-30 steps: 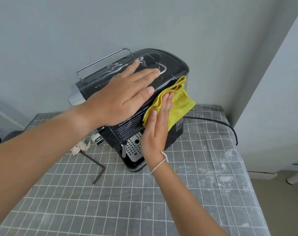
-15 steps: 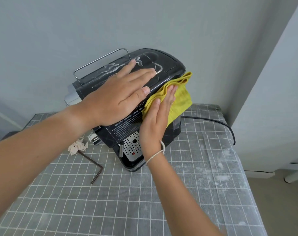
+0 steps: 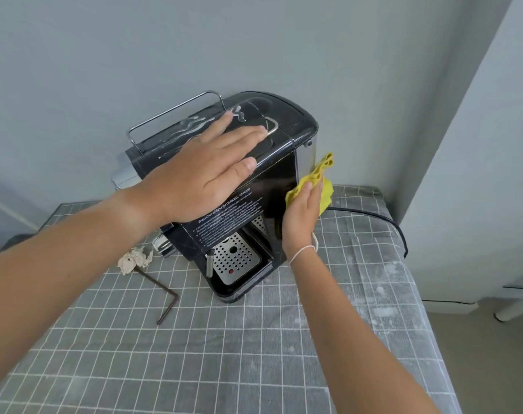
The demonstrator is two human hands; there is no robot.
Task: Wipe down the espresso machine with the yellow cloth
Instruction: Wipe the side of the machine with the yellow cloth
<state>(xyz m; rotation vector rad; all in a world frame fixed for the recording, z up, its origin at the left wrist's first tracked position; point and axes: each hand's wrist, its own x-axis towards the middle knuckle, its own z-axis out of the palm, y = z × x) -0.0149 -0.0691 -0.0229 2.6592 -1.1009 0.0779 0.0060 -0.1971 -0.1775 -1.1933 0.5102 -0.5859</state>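
A black espresso machine [image 3: 272, 180] stands near the back of the table, its perforated metal drip tray [image 3: 233, 259] facing me. My left hand [image 3: 206, 171] lies flat on the machine's top, fingers spread, holding nothing. My right hand [image 3: 302, 213] presses the yellow cloth [image 3: 321, 177] against the machine's right rear corner. Part of the cloth sticks up above my fingers; the rest is hidden behind my hand and the machine.
The table wears a grey cloth with a white grid [image 3: 224, 348]. A crumpled beige scrap [image 3: 133, 259] and a bent brown metal rod [image 3: 164, 297] lie left of the machine. A black power cord [image 3: 382, 221] runs off the right edge. Grey walls stand close behind and right.
My right hand has slid the yellow cloth from the machine's front face rightward around to its right rear corner. My left hand has stayed flat on top.
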